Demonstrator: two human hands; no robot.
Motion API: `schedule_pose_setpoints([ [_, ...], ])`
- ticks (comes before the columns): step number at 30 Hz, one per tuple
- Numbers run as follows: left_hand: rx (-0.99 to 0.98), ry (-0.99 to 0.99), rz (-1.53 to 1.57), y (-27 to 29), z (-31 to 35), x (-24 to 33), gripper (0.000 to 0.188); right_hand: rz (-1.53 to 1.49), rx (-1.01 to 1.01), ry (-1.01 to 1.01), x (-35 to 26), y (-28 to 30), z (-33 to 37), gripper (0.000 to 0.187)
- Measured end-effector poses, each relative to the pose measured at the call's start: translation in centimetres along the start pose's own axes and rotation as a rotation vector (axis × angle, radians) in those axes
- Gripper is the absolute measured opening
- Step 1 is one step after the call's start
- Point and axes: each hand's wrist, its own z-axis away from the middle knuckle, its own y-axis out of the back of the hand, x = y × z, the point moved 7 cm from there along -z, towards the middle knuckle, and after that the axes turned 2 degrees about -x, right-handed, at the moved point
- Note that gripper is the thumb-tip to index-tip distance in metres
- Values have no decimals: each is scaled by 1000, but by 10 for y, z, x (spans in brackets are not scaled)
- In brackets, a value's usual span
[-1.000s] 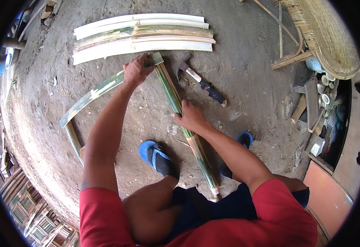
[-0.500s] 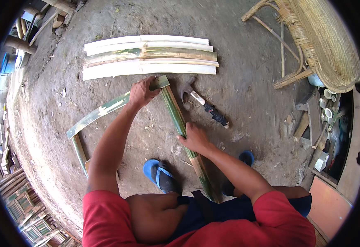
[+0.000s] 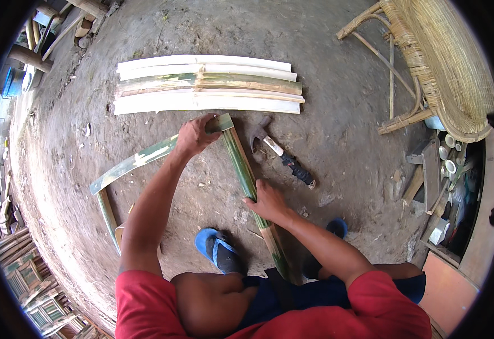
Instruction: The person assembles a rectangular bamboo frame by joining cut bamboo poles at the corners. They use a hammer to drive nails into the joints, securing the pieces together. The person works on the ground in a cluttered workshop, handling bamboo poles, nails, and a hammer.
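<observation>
My left hand (image 3: 197, 135) is closed around a flat green bamboo strip (image 3: 145, 157) close to its far right end. That end lies across the top of a green bamboo pole (image 3: 239, 158), and the two meet in a corner. Lower down, my right hand (image 3: 271, 202) wraps round the pole, which runs back toward my lap. Under the strip's other end stands a second bamboo piece (image 3: 108, 214), partly hidden behind my left arm. Just right of the corner, a claw hammer (image 3: 284, 153) with a black-wrapped handle lies on the ground.
Beyond my hands, several split bamboo slats (image 3: 207, 85) lie side by side on the dirt floor (image 3: 332, 113). At the far right stands a woven cane seat (image 3: 439, 62). Wooden boards (image 3: 429, 175) and clutter line the right edge. My blue slipper (image 3: 207, 243) is between the frame pieces.
The whole view has shifted slightly, so things on the floor sit a little lower in the picture. Both hands keep their places on the bamboo.
</observation>
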Motion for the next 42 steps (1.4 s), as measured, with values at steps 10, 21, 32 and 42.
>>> schedule_pose_setpoints([
  [10, 188, -158, -113, 3, 7, 12, 57, 7, 2, -25, -1, -1, 0, 63],
  [21, 94, -18, -40, 5, 8, 4, 59, 209, 417, 135, 29, 112, -30, 46],
  [32, 85, -24, -63, 6, 10, 6, 58, -20, 227, 187, -65, 164, -30, 20],
  [42, 167, -104, -89, 1, 11, 5, 58, 137, 0, 22, -120, 157, -51, 22],
])
